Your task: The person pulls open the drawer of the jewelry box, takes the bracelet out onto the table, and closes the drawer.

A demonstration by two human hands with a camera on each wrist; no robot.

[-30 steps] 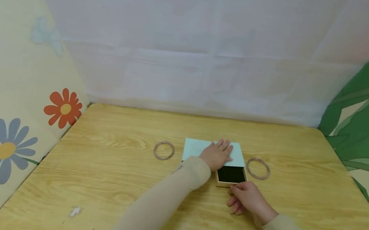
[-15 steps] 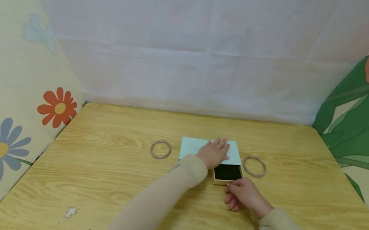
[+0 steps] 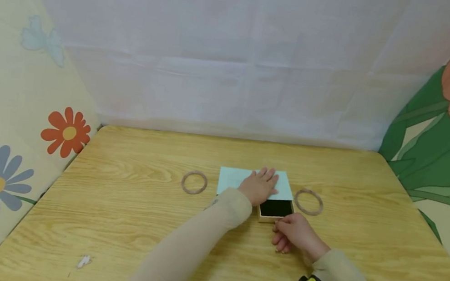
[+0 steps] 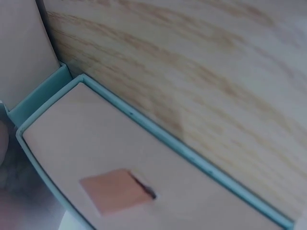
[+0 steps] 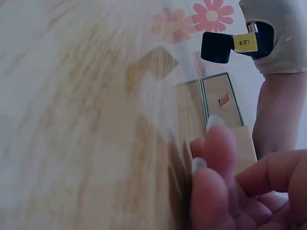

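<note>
A pale blue drawer box (image 3: 229, 176) lies on the wooden table, its right-hand drawer (image 3: 268, 219) partly out, cream-edged with a black interior. Spread fingers of my left hand (image 3: 258, 188) rest on the box's top. At the drawer's front edge, my right hand (image 3: 296, 233) pinches with thumb and forefinger; the exact grip is hidden, the other fingers curled. The left wrist view gives the left drawer's pale front (image 4: 86, 129), flush in its teal frame, with a brown pull tab (image 4: 115, 191). That tab (image 5: 224, 98) also appears in the right wrist view.
One thin pinkish bangle (image 3: 182, 182) lies left of the box and a second bangle (image 3: 322, 205) lies just right of it. A small white scrap (image 3: 83, 261) is at the table's front left. White cloth (image 3: 230, 90) hangs behind the table.
The head view has shifted slightly. The right hand has moved a little toward the box, and the drawer sticks out slightly less. The left hand stays on the box top.
</note>
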